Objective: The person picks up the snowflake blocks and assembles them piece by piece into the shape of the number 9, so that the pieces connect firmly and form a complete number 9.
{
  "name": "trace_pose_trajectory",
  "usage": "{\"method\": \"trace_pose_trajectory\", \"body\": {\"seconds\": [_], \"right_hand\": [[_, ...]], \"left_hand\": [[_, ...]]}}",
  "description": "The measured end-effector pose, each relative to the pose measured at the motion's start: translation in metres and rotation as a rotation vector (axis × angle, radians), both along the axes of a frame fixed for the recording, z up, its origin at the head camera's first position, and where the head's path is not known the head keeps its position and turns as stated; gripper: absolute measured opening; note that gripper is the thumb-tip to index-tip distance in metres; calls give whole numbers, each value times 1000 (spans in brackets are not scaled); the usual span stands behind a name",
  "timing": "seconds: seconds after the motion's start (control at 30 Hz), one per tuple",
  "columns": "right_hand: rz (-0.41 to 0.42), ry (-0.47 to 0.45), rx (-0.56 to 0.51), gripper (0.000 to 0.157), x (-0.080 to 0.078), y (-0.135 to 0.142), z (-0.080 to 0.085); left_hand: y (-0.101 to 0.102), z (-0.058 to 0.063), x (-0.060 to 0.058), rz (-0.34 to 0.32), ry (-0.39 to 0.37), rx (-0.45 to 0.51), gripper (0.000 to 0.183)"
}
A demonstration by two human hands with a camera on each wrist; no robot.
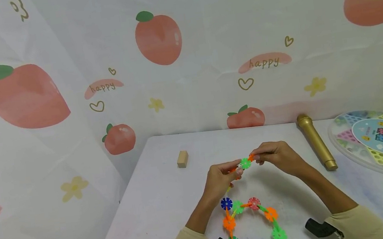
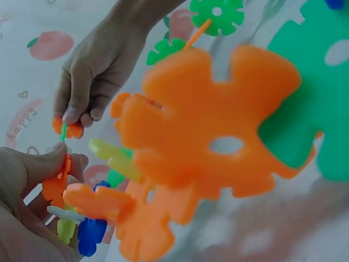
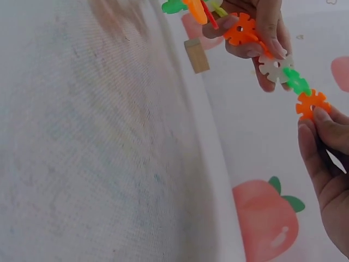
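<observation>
A chain of notched plastic snowflake discs runs between the two hands above the table. My left hand (image 1: pixel 217 180) pinches it near a white disc (image 3: pixel 269 69) and an orange disc (image 3: pixel 240 31). At the chain's far end my right hand (image 1: pixel 279 155) pinches another orange disc (image 3: pixel 310 103) between thumb and fingers. A light green disc (image 1: pixel 245 163) links the stretch between the hands. Below the left hand the chain leads down past a dark blue disc (image 1: pixel 226 203) to a ring of joined discs, including a red one (image 1: pixel 254 203). The ring's near edge is cut off.
A small wooden block (image 1: pixel 182 159) lies on the white table (image 1: pixel 145 206) at the back left. Toward the right, a gold microphone-shaped tube (image 1: pixel 316 141) lies beside a large round clear case (image 1: pixel 350 167) with a printed label. A patterned cloth hangs behind the table.
</observation>
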State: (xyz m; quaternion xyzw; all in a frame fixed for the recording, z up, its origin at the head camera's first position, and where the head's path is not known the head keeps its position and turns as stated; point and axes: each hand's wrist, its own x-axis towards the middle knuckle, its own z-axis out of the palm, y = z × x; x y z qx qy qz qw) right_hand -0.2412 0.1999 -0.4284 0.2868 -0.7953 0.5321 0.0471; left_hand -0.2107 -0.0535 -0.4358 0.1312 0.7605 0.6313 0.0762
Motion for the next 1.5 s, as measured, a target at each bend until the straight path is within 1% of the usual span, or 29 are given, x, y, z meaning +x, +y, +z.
{"method": "trace_pose_trajectory", "body": {"seconds": [0.2, 0.5, 0.67, 0.83, 0.87, 0.97, 1.03, 1.13, 1.3, 1.5], "right_hand": [[23, 13, -8, 14, 0, -1, 0], [69, 57, -20, 17, 0, 0, -2], [80, 84, -8, 19, -1, -1, -2], [84, 148, 28, 22, -1, -3, -4], [84, 150, 32, 21, -1, -3, -4], [77, 125, 33, 20, -1, -2, -4], [63, 86, 16, 19, 0, -1, -3], [38, 50, 16, 19, 0, 2, -1], [26, 28, 47, 17, -1, 4, -1], [15, 8, 71, 16, 0, 3, -1]], "left_hand": [[1, -3, -1, -3, 10, 18, 29], [2, -1, 2, 15, -3, 32, 28], [2, -2, 2, 26, -14, 41, 29], [1, -2, 2, 34, -27, 35, 28], [1, -2, 2, 36, -27, 33, 28], [2, 1, 1, 34, -21, 21, 29], [3, 3, 1, 29, -7, 18, 29], [4, 4, 0, 21, -13, 17, 30], [5, 3, 1, 22, -34, 25, 30], [3, 4, 4, 12, -42, 40, 30]]}}
